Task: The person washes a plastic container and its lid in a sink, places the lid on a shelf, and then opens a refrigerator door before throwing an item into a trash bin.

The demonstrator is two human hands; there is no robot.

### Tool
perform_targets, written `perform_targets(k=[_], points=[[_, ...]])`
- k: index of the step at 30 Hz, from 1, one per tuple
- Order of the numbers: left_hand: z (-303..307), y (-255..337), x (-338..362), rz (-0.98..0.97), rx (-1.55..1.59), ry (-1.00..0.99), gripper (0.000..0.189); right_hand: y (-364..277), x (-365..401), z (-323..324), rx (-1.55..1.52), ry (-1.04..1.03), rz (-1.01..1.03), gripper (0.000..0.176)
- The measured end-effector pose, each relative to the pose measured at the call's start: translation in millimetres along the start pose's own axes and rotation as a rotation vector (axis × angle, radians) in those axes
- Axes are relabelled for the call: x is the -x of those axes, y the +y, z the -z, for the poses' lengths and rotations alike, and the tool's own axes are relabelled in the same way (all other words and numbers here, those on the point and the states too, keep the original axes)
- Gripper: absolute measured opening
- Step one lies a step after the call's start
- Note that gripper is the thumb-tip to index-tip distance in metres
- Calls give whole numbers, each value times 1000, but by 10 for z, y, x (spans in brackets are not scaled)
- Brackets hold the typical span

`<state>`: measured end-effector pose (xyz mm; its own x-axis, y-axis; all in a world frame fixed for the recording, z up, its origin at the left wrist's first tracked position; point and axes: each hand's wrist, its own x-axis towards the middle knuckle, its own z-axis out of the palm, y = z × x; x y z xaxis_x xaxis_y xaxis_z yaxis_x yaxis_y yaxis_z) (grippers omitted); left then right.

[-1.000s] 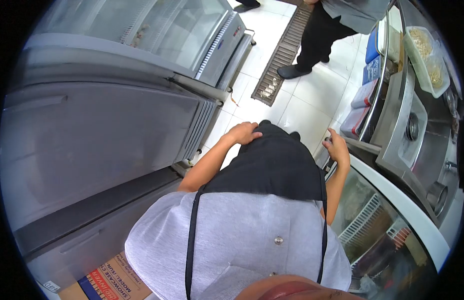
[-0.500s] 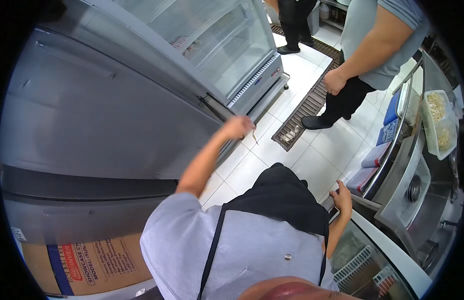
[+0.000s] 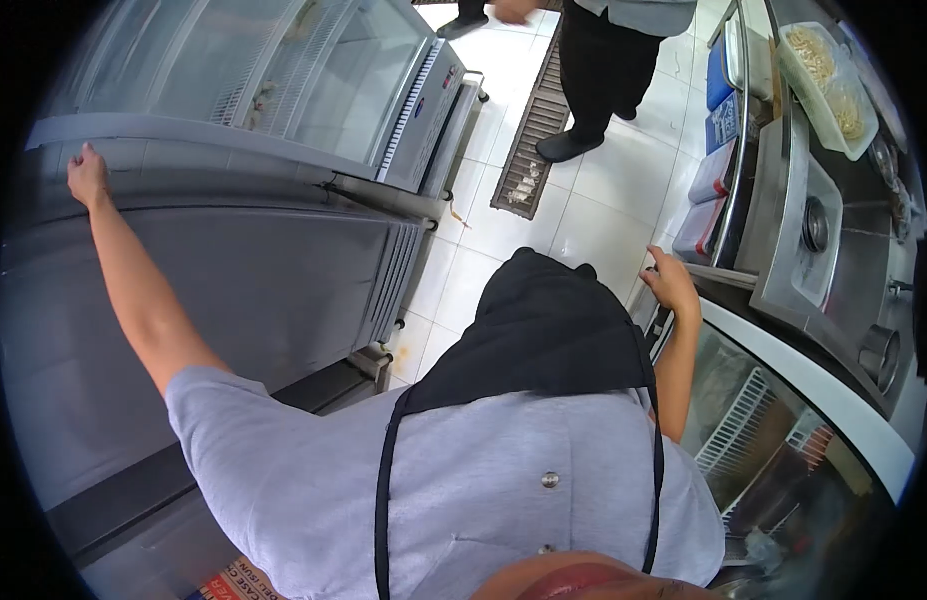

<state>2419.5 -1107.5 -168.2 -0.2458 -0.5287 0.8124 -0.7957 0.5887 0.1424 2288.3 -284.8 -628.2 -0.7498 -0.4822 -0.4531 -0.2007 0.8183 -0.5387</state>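
Note:
My left hand (image 3: 89, 178) is stretched far out to the left, above the edge of a grey steel refrigerator (image 3: 253, 270) and close to the frame of a glass-door display fridge (image 3: 313, 90). Its fingers are curled, and what they hold, if anything, cannot be made out. At my right side, my right hand (image 3: 675, 285) hangs with bent fingers apart and holds nothing visible. It is beside a glass-fronted cabinet (image 3: 748, 400) with white wire racks inside. I wear a black apron (image 3: 543, 330).
A co-worker's legs in black trousers (image 3: 605, 75) stand by the floor drain grate (image 3: 518, 165). At the right is a steel sink counter (image 3: 783, 270) with a tray of pale food (image 3: 828, 90); several lidded containers (image 3: 708, 175) stand beside its rail. A printed cardboard box (image 3: 238, 580) shows at bottom left.
My left hand has swung from ahead of me far to the left, over the grey refrigerator. My right hand stays low at my side. The view has shifted, and the co-worker appears higher up.

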Motion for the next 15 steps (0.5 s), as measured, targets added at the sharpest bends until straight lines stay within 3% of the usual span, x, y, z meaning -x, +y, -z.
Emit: perform_targets(k=[2,4,5,7,8,10,15], points=[[-93,-156,-303,-36,-41,-9,60,-21,16,-29,-1,-1,-14,54],[-226,-224,-538,27,154,-218,57,-1,44,-95,-4,0,-30,53],[-254,-211,-554,17,154,-224,57,39,59,-129,-22,10,-41,53],[-346,-187,-579,272,365,-197,53,78,121,-166,-66,23,-62,52],[-439,-167,-587,262,368,-208,53,79,165,-173,-75,21,-75,52],[-574,-151,-570,364,547,-82,48,71,231,-162,-76,2,-136,52],[-587,20,-345,403,436,-107,40,180,272,-194,-54,-2,-131,52]])
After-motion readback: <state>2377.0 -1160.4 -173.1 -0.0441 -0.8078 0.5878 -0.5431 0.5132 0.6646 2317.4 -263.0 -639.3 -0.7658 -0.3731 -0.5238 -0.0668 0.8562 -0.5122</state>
